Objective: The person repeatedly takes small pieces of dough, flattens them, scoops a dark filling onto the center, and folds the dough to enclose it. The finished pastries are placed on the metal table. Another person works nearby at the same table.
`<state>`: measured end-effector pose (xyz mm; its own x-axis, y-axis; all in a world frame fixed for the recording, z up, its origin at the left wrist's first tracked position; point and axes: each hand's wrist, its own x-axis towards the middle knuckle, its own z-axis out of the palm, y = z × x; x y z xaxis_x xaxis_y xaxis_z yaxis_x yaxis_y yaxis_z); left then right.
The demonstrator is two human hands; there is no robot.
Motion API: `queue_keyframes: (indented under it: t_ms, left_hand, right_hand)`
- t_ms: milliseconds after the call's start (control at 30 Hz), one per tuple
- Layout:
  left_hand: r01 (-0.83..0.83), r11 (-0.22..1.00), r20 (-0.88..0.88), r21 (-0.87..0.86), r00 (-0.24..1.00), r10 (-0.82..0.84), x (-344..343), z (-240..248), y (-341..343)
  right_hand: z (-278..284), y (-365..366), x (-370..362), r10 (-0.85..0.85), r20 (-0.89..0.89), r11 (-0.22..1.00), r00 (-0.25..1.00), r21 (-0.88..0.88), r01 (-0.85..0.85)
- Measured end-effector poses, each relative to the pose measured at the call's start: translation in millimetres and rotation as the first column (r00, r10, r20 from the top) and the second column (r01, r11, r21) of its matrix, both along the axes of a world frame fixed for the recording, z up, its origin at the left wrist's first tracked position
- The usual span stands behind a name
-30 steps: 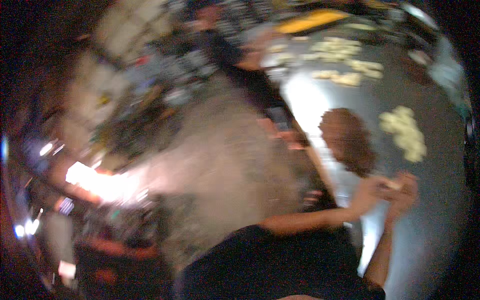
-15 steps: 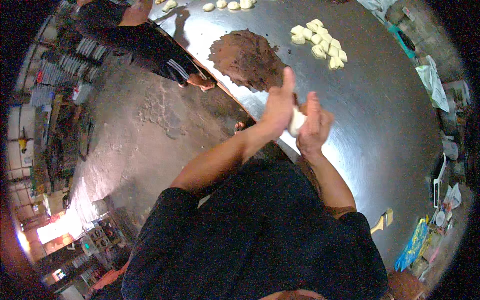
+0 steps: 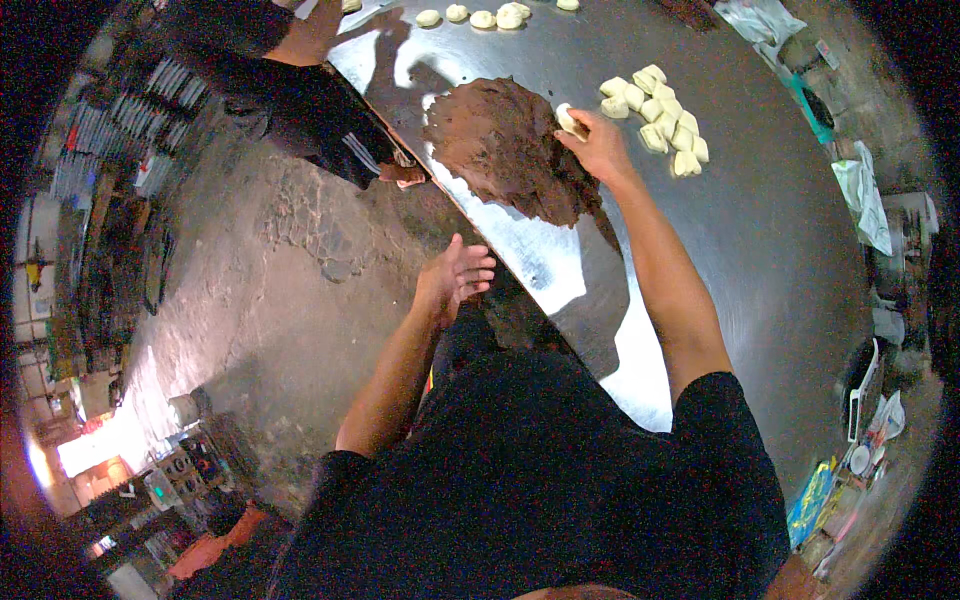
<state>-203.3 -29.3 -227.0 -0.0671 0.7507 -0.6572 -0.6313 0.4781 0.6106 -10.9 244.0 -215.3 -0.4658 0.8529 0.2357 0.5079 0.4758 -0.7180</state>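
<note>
At the right hand (image 3: 600, 148): one pale dough piece (image 3: 565, 119), gripped.

Thumb and fingers of the right hand pinch the piece beside the brown mound (image 3: 505, 150), which lies left of that hand on the metal table (image 3: 775, 270). The left hand (image 3: 457, 277) is open, fingers extended, near the table edge. Right of the right hand sits a cluster of pale pieces (image 3: 651, 109); farther ahead, a row of similar pieces (image 3: 482, 19).

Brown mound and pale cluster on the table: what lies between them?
The right hand, holding a pale piece, lies between them in the head view.
</note>
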Motion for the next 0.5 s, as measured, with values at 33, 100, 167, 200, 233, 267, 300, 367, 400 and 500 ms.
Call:
queue_keyframes:
  t_ms: [33,100,167,200,233,267,300,367,400,500]
  left_hand:
    - [-0.028,1.0,0.032,-0.001,0.999,0.028,-1,0,-4]
    - [-0.045,0.999,-0.001,-0.005,0.999,0.045,-3,0,-11]
    - [-0.062,0.998,-0.02,0.002,0.998,0.062,-7,1,-15]
    - [-0.069,0.998,-0.026,0.006,0.997,0.069,-9,3,-15]
    - [-0.066,0.998,-0.03,-0.01,0.997,0.066,-10,7,-12]
    - [-0.056,0.998,-0.054,0.034,0.997,0.058,-10,12,-8]
    - [-0.039,0.997,-0.075,0.059,0.996,0.044,-7,18,-1]
    - [-0.004,0.992,-0.143,0.123,0.989,0.022,-1,36,18]
    - [0.015,0.987,-0.189,0.158,0.982,0.015,7,46,30]
    - [0.102,0.966,-0.103,0.238,0.992,-0.08,40,76,62]
  right_hand:
    - [-4,6,-9,0.048,0.021,0.996,0.999,0.069,-0.049]
    - [-11,6,-20,0.08,0.101,0.977,0.992,0.188,-0.098]
    - [-11,-5,-21,0.134,0.166,0.964,0.977,0.207,-0.168]
    - [-9,-14,-17,0.152,0.14,0.977,0.978,0.13,-0.17]
    - [-6,-20,-12,0.168,0.199,0.984,0.965,0.017,-0.175]
    - [-2,-28,-6,0.182,0.245,0.983,0.952,-0.082,-0.167]
    - [3,-34,0,0.22,0.242,0.971,0.945,-0.149,-0.188]
    - [12,-50,10,0.015,-0.276,0.732,0.961,-0.652,-0.199]
    - [16,-62,17,-0.281,-0.501,0.506,0.818,-0.802,-0.317]
    - [30,-95,35,-0.523,-0.677,0.162,0.517,-0.675,-0.72]
